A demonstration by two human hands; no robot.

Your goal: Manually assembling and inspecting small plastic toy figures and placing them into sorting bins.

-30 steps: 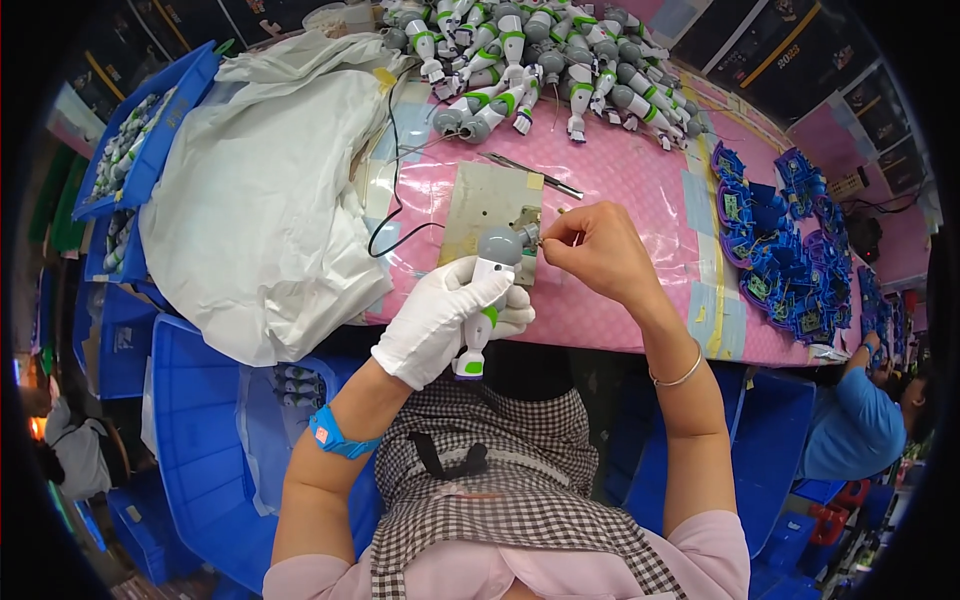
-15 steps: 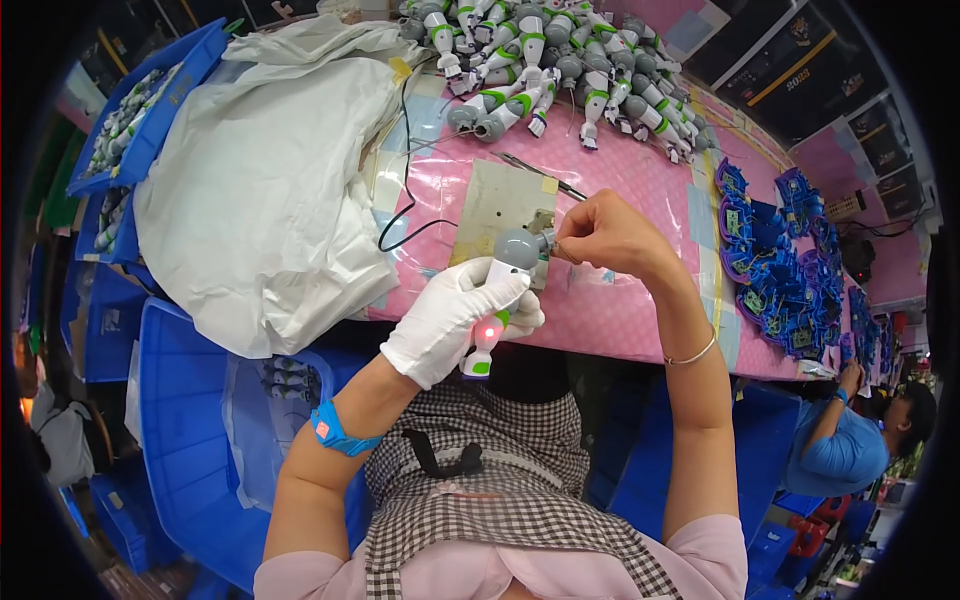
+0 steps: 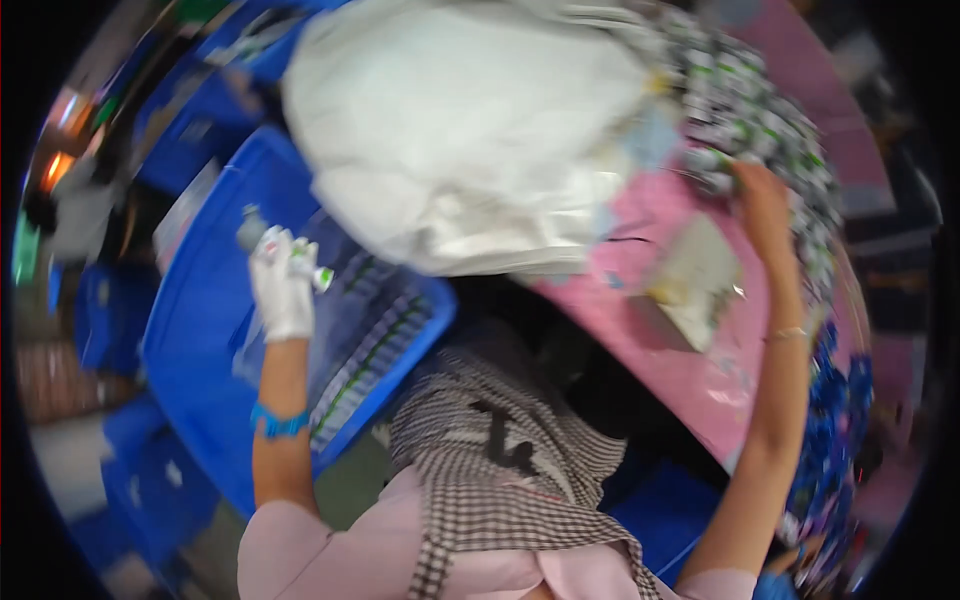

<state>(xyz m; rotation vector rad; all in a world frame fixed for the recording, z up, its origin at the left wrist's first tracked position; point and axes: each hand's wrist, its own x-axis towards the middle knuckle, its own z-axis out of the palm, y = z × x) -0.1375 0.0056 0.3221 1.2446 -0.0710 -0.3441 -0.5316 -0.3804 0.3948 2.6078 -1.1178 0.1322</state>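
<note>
Bin [image 3: 185,330] left of surface [image 3: 705,400]. In bin: rows of toy pieces [image 3: 372,350], right side; single toy piece [image 3: 251,230] above it, farther left. On surface: sheet [image 3: 450,110] left, block [image 3: 697,262] right of sheet, toy heap [image 3: 765,120] behind block.

Head-worn fisheye view looks down from close above blue bin [image 3: 195,345] and pink table [image 3: 712,392]

The left hand [image 3: 283,290], in a white fabric glove, holds a grey, white and green plastic toy limb [image 3: 252,230] over a large blue plastic bin [image 3: 195,310] with rows of similar parts [image 3: 370,350]. The bare right hand [image 3: 766,212] has its fingers at a grey-and-white plastic piece [image 3: 708,172] beside a blurred grey, white and green heap [image 3: 770,125] on the pink-covered worktop [image 3: 640,205].
</note>
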